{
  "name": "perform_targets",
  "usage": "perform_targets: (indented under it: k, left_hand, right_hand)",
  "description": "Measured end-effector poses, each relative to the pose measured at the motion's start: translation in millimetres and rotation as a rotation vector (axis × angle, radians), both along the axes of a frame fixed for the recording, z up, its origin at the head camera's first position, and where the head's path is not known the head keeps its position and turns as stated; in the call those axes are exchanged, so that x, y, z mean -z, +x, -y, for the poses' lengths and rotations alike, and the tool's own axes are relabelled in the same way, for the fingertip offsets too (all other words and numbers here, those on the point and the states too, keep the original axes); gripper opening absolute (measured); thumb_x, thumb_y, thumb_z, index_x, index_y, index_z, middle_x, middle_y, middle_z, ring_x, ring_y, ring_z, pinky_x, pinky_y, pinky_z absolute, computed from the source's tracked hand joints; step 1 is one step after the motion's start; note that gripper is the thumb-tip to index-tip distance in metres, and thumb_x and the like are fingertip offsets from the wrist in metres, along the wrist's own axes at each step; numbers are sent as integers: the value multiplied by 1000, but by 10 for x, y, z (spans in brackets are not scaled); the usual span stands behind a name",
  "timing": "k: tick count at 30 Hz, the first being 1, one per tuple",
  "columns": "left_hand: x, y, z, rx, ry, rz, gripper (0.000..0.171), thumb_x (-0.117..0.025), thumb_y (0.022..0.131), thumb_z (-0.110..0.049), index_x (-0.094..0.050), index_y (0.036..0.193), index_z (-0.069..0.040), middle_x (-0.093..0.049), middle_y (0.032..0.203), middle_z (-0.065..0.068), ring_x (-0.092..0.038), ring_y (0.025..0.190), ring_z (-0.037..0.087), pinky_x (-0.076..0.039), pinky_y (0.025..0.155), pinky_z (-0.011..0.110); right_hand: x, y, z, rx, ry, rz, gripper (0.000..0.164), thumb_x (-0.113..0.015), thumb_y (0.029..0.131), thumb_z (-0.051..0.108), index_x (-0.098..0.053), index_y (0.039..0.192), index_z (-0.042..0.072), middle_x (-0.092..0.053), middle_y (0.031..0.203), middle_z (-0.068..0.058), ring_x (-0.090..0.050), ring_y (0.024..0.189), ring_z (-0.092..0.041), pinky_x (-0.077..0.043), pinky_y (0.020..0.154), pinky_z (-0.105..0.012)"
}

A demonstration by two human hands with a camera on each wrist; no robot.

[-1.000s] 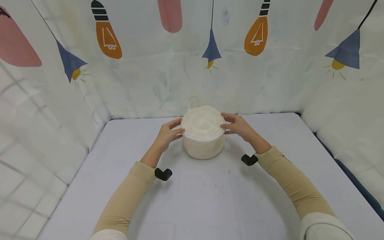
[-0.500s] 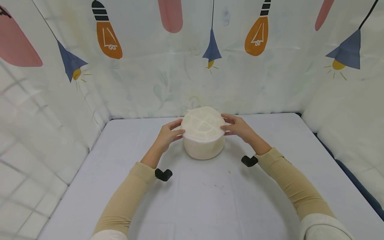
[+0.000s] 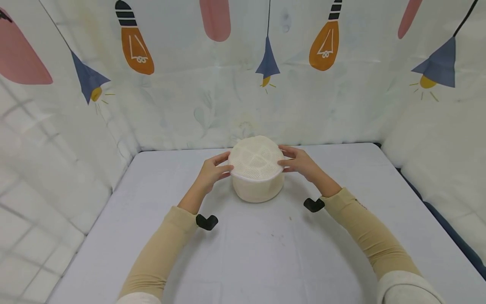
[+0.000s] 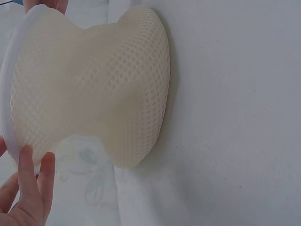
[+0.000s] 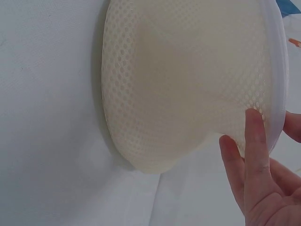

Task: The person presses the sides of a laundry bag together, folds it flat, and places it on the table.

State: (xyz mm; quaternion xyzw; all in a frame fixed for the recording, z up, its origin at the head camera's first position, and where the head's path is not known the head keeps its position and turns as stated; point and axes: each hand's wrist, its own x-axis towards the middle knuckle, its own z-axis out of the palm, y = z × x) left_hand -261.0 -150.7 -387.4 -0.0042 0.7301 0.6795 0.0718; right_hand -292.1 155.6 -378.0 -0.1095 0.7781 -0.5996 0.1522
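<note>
A cream mesh laundry bag (image 3: 256, 158), round like a drum with a white rim, stands toward the back of the table. Its top tilts toward me in the head view. My left hand (image 3: 210, 173) pinches the rim at its left side, and my right hand (image 3: 303, 164) pinches it at the right. In the left wrist view the mesh wall (image 4: 94, 80) sags inward in the middle, with the left fingers (image 4: 29, 174) flat against it near the rim. The right wrist view has the right fingers (image 5: 256, 141) on the mesh, thumb across the rim.
A white cloth covers the table (image 3: 250, 257), with a few small specks in front of the bag. Behind it hangs a pale curtain (image 3: 171, 105) printed with lamps and bulbs. Black pieces (image 3: 206, 221) stick out from the sleeve cuffs at both wrists.
The bag's top has sunk very slightly, and both hands have come down a little with it. Their hold on the rim looks the same.
</note>
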Motion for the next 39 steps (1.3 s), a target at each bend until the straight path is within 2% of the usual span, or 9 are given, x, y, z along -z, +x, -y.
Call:
perform_targets:
  k: [17, 39]
  left_hand:
    - [-11, 47, 28, -6, 9, 19, 62, -66, 96, 3, -45, 154, -4, -44, 158, 12, -50, 137, 30, -50, 104, 40]
    - [71, 41, 21, 6, 14, 16, 63, -67, 95, 4, -45, 154, -3, -45, 157, 15, -51, 136, 31, -52, 102, 39]
  right_hand:
    - [60, -3, 41, 10, -1, 24, 71, -67, 98, 4, -33, 160, 6, -34, 162, -20, -52, 134, -39, -57, 94, -39]
    - [75, 10, 24, 7, 34, 22, 72, -67, 98, 4, -33, 161, 6, -33, 162, -21, -53, 133, -40, -57, 93, -40]
